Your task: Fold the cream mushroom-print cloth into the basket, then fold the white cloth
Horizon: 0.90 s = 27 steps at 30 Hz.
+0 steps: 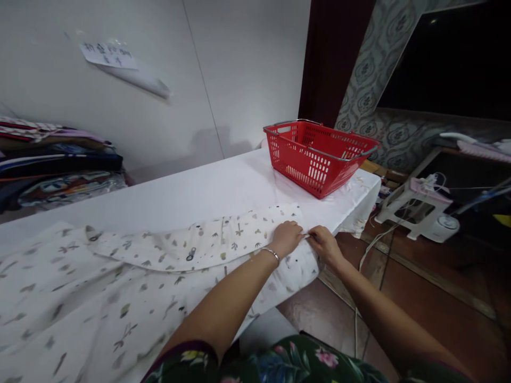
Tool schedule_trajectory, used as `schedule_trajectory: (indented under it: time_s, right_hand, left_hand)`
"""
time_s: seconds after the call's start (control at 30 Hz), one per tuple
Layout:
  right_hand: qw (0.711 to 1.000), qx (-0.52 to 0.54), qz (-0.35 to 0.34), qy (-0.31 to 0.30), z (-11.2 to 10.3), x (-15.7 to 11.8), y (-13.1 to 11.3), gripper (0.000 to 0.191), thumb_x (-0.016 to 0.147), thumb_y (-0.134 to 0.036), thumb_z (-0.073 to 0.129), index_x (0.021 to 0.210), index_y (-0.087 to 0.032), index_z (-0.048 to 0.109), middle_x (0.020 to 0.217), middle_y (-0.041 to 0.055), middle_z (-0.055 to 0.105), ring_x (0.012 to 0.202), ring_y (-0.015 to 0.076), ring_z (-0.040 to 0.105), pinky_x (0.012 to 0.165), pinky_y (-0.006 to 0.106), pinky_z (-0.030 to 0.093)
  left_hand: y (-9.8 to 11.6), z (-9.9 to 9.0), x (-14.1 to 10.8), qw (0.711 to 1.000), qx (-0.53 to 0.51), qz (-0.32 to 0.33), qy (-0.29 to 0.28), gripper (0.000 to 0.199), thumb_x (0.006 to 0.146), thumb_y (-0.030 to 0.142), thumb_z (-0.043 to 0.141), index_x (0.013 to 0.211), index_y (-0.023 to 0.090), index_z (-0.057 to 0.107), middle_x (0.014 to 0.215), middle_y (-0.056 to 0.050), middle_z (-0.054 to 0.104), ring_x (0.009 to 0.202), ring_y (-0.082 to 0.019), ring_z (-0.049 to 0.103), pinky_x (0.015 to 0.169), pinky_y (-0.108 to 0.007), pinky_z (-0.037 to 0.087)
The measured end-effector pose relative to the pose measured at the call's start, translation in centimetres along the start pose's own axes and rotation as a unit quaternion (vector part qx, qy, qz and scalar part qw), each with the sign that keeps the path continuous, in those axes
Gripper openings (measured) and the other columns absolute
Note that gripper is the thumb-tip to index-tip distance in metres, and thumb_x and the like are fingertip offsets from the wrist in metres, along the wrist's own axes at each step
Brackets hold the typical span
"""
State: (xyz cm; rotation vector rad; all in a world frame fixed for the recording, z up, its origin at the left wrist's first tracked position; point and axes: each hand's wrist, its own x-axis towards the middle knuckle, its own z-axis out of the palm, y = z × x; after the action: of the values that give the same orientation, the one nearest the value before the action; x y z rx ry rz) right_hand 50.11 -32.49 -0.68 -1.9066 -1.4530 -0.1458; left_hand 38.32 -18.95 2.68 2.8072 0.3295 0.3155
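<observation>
A white cloth with small printed leaf shapes [131, 298] is spread over the white-covered table [191, 186], with one part folded over along its far side. My left hand [287, 238], with a bracelet at the wrist, rests on the cloth near its right end, fingers closed on the fabric edge. Just to its right, my right hand [322, 243] pinches the same edge near the table's front right side. The fingertips of both hands are nearly touching, with a small bit of cloth between them.
A red basket [315, 159] stands at the table's far right end. Folded clothes [59, 165] are piled at the back left. Beyond the table on the right are a white stool [419, 202] with cables and a large dark screen [451, 58] on the wall.
</observation>
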Motion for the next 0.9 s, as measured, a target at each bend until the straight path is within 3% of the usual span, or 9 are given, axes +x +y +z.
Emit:
schedule_trajectory:
  time_s: [0.2, 0.5, 0.9]
  right_hand:
    - [1.0, 0.023, -0.011, 0.004, 0.2, 0.0, 0.2, 0.012, 0.084, -0.024, 0.05, 0.087, -0.021, 0.062, 0.083, 0.0063, 0.06, 0.082, 0.0215, 0.053, 0.075, 0.036, 0.043]
    - [0.992, 0.112, -0.009, 0.057, 0.0, -0.1, -0.1, 0.013, 0.086, -0.028, 0.05, 0.087, -0.025, 0.063, 0.085, 0.0058, 0.06, 0.084, 0.0218, 0.055, 0.075, 0.036, 0.046]
    - [0.977, 0.199, 0.004, 0.073, 0.4, 0.3, -0.3, 0.008, 0.084, -0.027, 0.055, 0.088, -0.023, 0.061, 0.11, 0.0078, 0.06, 0.101, 0.0201, 0.055, 0.082, 0.036, 0.047]
  left_hand:
    - [0.3, 0.5, 0.4, 1.0, -0.004, -0.008, 0.009, 0.021, 0.087, 0.025, 0.049, 0.08, 0.019, 0.068, 0.086, -0.005, 0.062, 0.087, -0.017, 0.054, 0.078, -0.029, 0.042]
    - [0.6, 0.4, -0.9, 0.969, -0.191, -0.116, 0.107, 0.02, 0.085, 0.021, 0.047, 0.08, 0.018, 0.066, 0.082, -0.003, 0.063, 0.077, -0.013, 0.057, 0.073, -0.026, 0.043]
    - [0.7, 0.3, -1.6, 0.963, -0.247, -0.055, 0.091, 0.02, 0.085, 0.02, 0.047, 0.085, 0.018, 0.067, 0.082, -0.002, 0.063, 0.082, -0.014, 0.057, 0.077, -0.025, 0.043]
